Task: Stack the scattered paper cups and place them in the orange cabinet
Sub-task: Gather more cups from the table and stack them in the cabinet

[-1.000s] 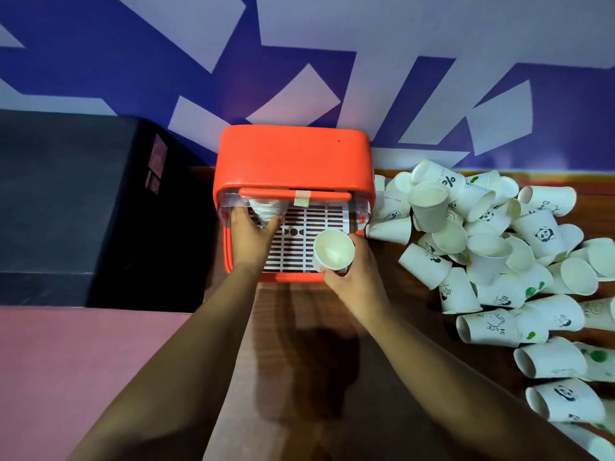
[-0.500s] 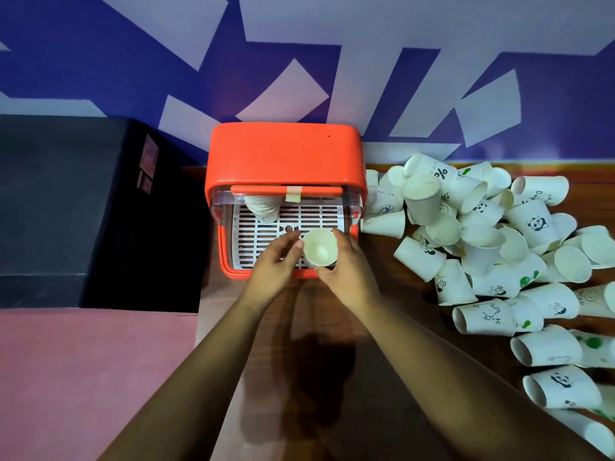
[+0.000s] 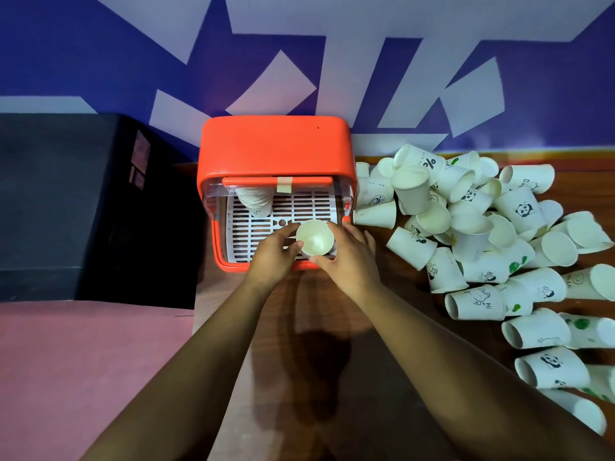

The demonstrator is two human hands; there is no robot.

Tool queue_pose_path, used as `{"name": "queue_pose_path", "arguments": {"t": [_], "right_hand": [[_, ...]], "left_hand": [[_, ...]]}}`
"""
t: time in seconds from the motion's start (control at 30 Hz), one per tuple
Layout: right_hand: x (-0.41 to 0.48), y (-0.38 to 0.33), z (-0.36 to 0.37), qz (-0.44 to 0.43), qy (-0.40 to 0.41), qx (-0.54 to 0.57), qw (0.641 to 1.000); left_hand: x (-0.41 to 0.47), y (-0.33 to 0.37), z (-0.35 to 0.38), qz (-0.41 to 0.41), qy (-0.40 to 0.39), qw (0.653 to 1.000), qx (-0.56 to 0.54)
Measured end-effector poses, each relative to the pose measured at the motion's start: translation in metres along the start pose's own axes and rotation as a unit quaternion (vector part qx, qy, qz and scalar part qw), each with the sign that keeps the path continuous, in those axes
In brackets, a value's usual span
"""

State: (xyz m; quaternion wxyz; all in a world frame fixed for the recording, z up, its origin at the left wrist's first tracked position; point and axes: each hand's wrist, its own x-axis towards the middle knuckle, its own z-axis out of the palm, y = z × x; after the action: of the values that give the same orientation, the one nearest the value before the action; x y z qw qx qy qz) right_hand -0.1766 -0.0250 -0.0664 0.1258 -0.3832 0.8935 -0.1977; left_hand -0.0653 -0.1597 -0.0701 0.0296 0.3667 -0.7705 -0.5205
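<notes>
- The step in hand looks like placing. A cup [image 3: 314, 238] stands mouth-up over the near edge of the white slotted tray [image 3: 309, 207] inside the orange cabinet [image 3: 276, 148], whose front is open.
- The left hand [image 3: 273, 257] curls thumb and fingers against the cup's left side. The right hand [image 3: 349, 261] wraps round its right side, so the two grip it between them. From above I can't tell whether it is one cup or several nested.
- A stack [image 3: 254, 199] sits at the far left of the tray, under the cabinet's roof.
- Next, I'd judge, the cup must go further in, onto that stack or beside it, kept upright and clear of the front lip.
- Many loose cups [image 3: 482, 227] lie jumbled on the surface [image 3: 332, 311] to the right, so the job looks far from finished.
</notes>
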Motion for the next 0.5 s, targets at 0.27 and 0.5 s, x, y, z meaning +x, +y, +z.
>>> {"name": "queue_pose_path", "arguments": {"t": [0.27,0.5], "right_hand": [[-0.047,0.033,-0.059,0.06,0.047,0.086,0.993],[-0.077,0.131,-0.11,0.217,0.052,0.008,0.975]], "left_hand": [[-0.053,0.028,0.004,0.072,0.11,0.991,-0.01],[-0.046,0.093,0.082,0.169,-0.076,0.982,0.038]]}}
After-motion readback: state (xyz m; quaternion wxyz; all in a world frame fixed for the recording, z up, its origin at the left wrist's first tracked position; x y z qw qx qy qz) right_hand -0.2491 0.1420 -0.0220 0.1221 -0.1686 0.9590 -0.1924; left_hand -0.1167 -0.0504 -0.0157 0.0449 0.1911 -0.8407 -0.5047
